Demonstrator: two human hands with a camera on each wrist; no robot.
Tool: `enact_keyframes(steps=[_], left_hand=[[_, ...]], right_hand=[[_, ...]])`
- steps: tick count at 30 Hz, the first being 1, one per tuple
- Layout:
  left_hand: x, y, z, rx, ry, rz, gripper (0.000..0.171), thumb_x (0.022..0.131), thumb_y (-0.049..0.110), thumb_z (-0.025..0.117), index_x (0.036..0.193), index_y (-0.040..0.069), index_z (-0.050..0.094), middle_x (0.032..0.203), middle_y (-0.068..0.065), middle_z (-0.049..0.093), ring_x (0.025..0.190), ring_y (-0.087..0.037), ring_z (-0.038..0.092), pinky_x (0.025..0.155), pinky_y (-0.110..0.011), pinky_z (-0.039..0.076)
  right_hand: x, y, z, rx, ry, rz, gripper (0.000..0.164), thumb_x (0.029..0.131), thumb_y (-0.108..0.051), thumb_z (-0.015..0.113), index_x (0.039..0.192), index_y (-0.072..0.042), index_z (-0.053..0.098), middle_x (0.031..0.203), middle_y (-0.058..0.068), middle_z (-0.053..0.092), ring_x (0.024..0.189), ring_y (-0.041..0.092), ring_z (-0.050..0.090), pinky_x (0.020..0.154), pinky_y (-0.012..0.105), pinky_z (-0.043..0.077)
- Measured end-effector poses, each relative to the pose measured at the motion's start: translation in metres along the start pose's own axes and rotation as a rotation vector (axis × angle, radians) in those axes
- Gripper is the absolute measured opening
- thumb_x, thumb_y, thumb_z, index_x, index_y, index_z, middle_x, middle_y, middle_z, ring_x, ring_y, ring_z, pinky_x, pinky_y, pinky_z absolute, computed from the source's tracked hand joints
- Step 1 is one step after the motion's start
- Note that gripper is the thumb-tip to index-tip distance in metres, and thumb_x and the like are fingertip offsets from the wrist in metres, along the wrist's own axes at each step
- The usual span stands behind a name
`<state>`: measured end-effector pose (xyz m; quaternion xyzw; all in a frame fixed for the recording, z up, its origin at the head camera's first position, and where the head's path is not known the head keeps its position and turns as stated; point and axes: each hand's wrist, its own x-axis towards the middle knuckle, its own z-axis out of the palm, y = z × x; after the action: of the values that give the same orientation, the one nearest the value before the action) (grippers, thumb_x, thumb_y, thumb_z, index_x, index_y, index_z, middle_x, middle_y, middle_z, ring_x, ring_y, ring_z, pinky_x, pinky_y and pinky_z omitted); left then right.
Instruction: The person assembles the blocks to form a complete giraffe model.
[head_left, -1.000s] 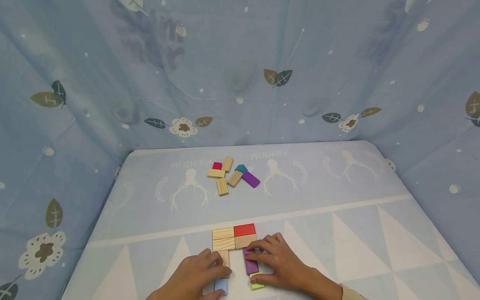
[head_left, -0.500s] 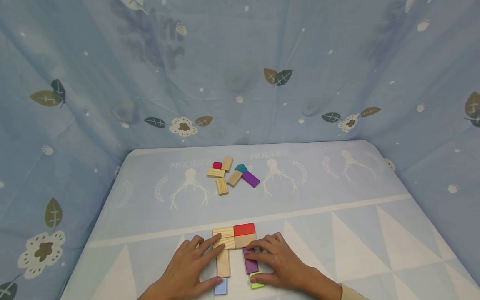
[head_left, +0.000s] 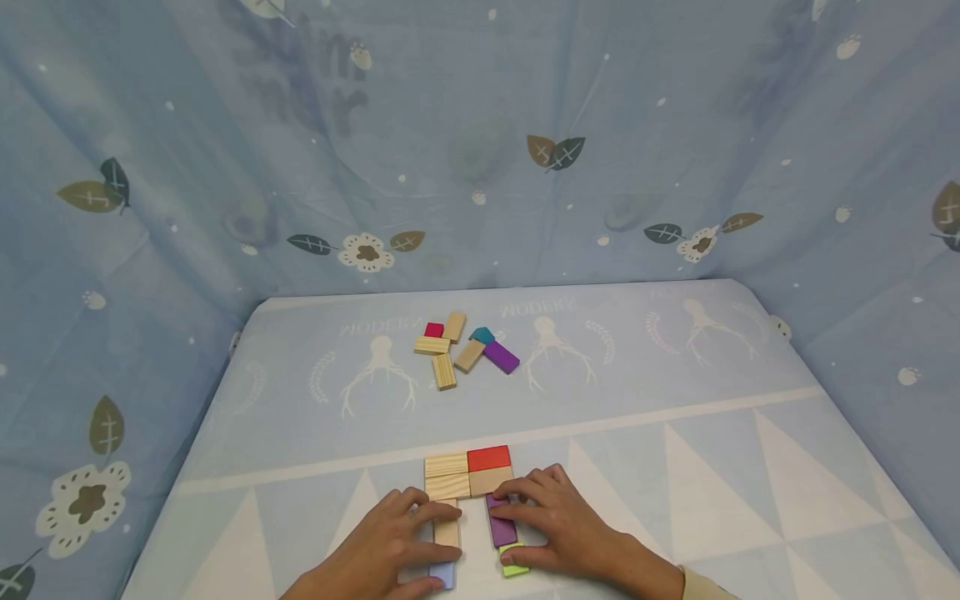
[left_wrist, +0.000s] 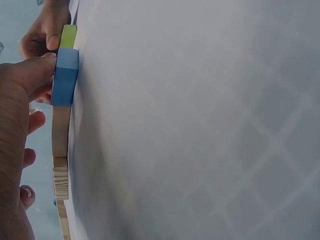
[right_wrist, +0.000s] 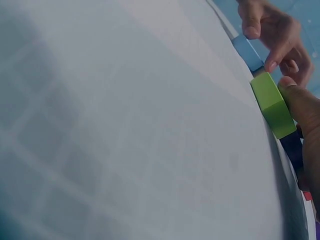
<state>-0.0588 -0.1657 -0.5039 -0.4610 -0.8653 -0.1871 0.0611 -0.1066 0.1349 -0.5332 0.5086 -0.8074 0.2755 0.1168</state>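
Flat wooden blocks form an arch on the cloth. Across its top lie two striped pine blocks [head_left: 446, 475], a red block [head_left: 489, 458] and a tan block [head_left: 489, 481]. Down the left side run a plain tan block [head_left: 446, 533] and a light blue block [head_left: 444, 574]. My left hand [head_left: 386, 542] lies over these, bent fingertips at the tan block's right edge, thumb against the blue one [left_wrist: 66, 75]. A purple block [head_left: 504, 534] and a lime-green block [head_left: 517, 572] make the right side. My right hand [head_left: 558, 523] rests fingertips on the purple block, thumb on the green [right_wrist: 274, 107].
Toward the back of the table [head_left: 637, 367] lies a loose group: a small red block [head_left: 434, 330], a teal pentagon-shaped block [head_left: 482, 335], a purple block [head_left: 501, 357] and several wood-coloured blocks [head_left: 444, 372]. Blue patterned curtain [head_left: 480, 167] encloses the back and sides.
My left hand first reached forward, fingers on the striped pine blocks, then drew back over the tan and blue blocks. My right hand stays put.
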Motion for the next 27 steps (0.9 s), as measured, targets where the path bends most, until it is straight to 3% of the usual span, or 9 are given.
enact_keyframes(steps=[6,10,15,22,27], left_hand=[[0.0000,-0.0018,0.0026,0.023,-0.023,0.071,0.029,0.096,0.046,0.060,0.124,0.041,0.068,0.138,0.006,0.051,0.110,-0.012,0.045,0.082,-0.031,0.041],[-0.0005,-0.0026,0.0051,0.043,-0.028,0.086,0.024,0.096,0.045,0.059,0.117,0.040,0.071,0.134,0.008,0.054,0.110,-0.012,0.045,0.081,-0.030,0.039],[-0.0020,-0.0022,0.0068,0.042,-0.008,0.064,0.023,0.096,0.045,0.060,0.113,0.037,0.073,0.129,0.009,0.055,0.110,-0.011,0.045,0.081,-0.030,0.039],[-0.0049,-0.0026,0.0067,0.004,0.027,0.010,0.028,0.095,0.039,0.063,0.122,0.034,0.066,0.130,0.009,0.053,0.110,-0.011,0.045,0.085,-0.034,0.042],[-0.0052,-0.0036,0.0065,0.023,0.038,-0.030,0.029,0.093,0.044,0.064,0.120,0.033,0.067,0.129,0.011,0.054,0.109,-0.009,0.045,0.083,-0.033,0.043]], right_hand=[[-0.0010,0.0006,0.0003,-0.002,0.003,-0.006,0.049,0.083,-0.053,0.074,0.124,-0.027,0.067,0.129,-0.009,0.054,0.104,0.008,0.052,0.084,0.031,0.030],[-0.0009,0.0008,0.0005,-0.005,0.006,-0.009,0.049,0.083,-0.054,0.074,0.124,-0.027,0.067,0.129,-0.009,0.054,0.104,0.008,0.052,0.084,0.032,0.030],[-0.0009,0.0013,0.0011,-0.011,0.003,-0.007,0.049,0.083,-0.054,0.073,0.124,-0.028,0.067,0.129,-0.010,0.054,0.104,0.008,0.052,0.084,0.031,0.030],[-0.0017,0.0017,0.0014,-0.007,-0.004,0.000,0.049,0.083,-0.054,0.073,0.125,-0.029,0.067,0.130,-0.010,0.053,0.105,0.008,0.051,0.084,0.031,0.029],[-0.0014,0.0019,0.0008,-0.006,-0.008,0.002,0.049,0.084,-0.054,0.072,0.125,-0.029,0.066,0.130,-0.010,0.053,0.105,0.007,0.051,0.084,0.031,0.029]])
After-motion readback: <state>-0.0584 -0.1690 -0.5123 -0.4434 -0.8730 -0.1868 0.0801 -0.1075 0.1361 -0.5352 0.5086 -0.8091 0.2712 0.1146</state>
